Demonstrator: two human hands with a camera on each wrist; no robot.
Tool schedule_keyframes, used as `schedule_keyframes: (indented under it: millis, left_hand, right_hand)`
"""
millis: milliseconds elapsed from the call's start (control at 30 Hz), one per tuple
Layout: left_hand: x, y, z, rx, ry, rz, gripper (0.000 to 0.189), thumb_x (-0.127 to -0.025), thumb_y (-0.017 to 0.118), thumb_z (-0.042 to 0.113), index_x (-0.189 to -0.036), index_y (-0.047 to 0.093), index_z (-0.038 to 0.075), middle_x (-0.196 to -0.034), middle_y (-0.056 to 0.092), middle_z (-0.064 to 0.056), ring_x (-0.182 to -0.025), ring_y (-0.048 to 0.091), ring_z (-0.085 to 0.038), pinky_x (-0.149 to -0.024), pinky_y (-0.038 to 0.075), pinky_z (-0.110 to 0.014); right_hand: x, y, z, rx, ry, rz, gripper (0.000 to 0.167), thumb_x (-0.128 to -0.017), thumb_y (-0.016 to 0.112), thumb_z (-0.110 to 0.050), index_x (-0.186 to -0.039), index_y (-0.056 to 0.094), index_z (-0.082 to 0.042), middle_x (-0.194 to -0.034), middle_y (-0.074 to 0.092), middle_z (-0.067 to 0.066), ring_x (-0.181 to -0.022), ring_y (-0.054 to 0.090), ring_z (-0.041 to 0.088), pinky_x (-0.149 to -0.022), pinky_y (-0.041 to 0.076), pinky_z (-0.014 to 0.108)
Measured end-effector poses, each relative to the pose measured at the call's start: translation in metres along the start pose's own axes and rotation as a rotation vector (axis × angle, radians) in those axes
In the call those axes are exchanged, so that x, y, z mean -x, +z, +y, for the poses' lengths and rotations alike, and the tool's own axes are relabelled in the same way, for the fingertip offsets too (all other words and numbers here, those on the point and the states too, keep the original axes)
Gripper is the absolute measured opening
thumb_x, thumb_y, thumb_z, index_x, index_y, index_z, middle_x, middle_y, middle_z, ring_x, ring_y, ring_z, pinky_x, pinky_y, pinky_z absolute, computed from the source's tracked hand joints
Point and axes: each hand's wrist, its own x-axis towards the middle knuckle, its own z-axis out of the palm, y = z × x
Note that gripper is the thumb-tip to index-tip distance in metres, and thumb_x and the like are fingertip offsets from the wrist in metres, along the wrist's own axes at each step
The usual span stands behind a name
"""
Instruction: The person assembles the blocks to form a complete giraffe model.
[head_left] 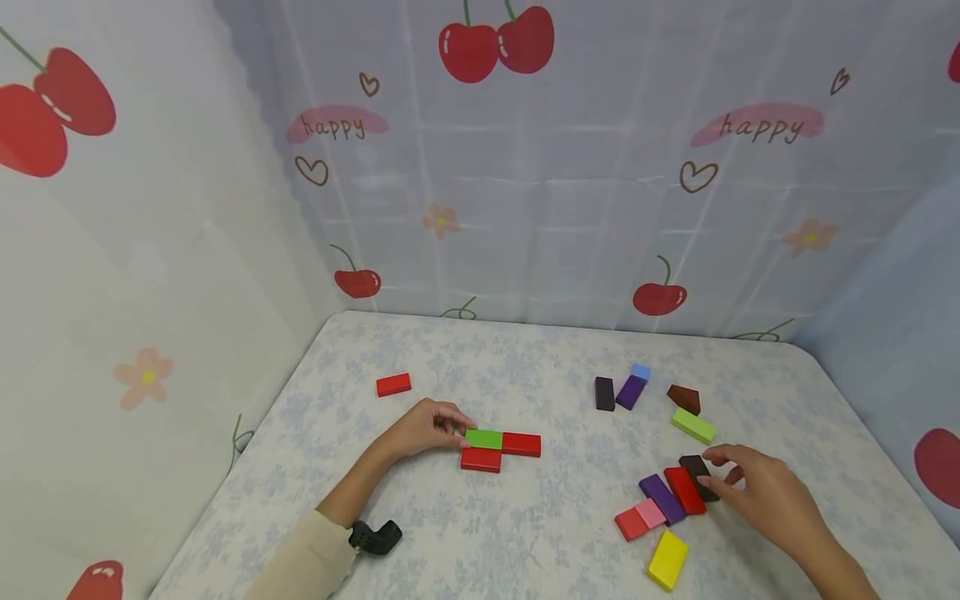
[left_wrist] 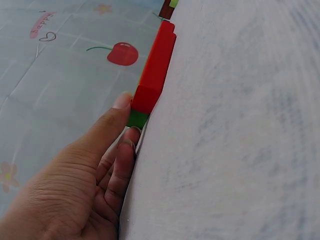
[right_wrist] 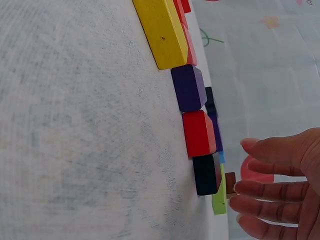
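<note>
The left hand (head_left: 427,429) pinches the left end of a green block (head_left: 483,439) between thumb and fingers; the green block is on the table (head_left: 555,508), left of its middle line of blocks. A right-hand red block (head_left: 521,444) adjoins the green block end to end, and a front red block (head_left: 481,460) lies along its near side. The right hand (head_left: 772,492) is open, fingers extended and parted, beside a near black block (head_left: 693,471); the right wrist view shows the fingertips apart from it. Next to the near black block, leftward, are an upper red block (head_left: 685,490) and a near purple block (head_left: 662,499), set side by side at a slant. A pink block (head_left: 650,512) touches the near purple block, with a lower red block (head_left: 632,524) at its other side. A yellow block (head_left: 667,561) lies nearer the viewer. Farther back are a lime block (head_left: 693,425), a brown block (head_left: 684,398), a far black block (head_left: 604,393), and a far purple block (head_left: 632,392) meeting a blue block (head_left: 641,372). A lone red block (head_left: 393,384) lies beyond the left hand. A dark device (head_left: 375,537) is at the left wrist, by a beige sleeve (head_left: 303,558).
</note>
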Motion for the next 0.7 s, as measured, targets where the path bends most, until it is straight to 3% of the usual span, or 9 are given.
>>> schedule_keyframes:
  millis: [233, 700]
  left_hand:
    - [0.0, 0.001, 0.001, -0.005, 0.0, 0.005, 0.023, -0.086, 0.081, 0.002, -0.109, 0.078, 0.001, -0.096, 0.071, -0.018, -0.076, 0.059, -0.017, -0.067, 0.048, -0.023]
    - [-0.001, 0.002, -0.004, -0.014, -0.031, 0.017, 0.023, -0.085, 0.081, 0.004, -0.108, 0.079, 0.005, -0.096, 0.071, -0.015, -0.075, 0.058, -0.015, -0.066, 0.047, -0.021]
  right_hand:
    - [-0.002, 0.004, 0.012, -0.001, 0.068, -0.161, 0.053, -0.08, 0.086, -0.027, -0.119, 0.066, 0.004, -0.095, 0.069, 0.007, -0.073, 0.058, 0.016, -0.058, 0.053, 0.034]
    - [-0.004, 0.014, 0.019, -0.008, 0.107, -0.165, 0.048, -0.081, 0.084, -0.012, -0.121, 0.065, 0.004, -0.094, 0.068, 0.01, -0.068, 0.053, 0.017, -0.055, 0.049, 0.032]
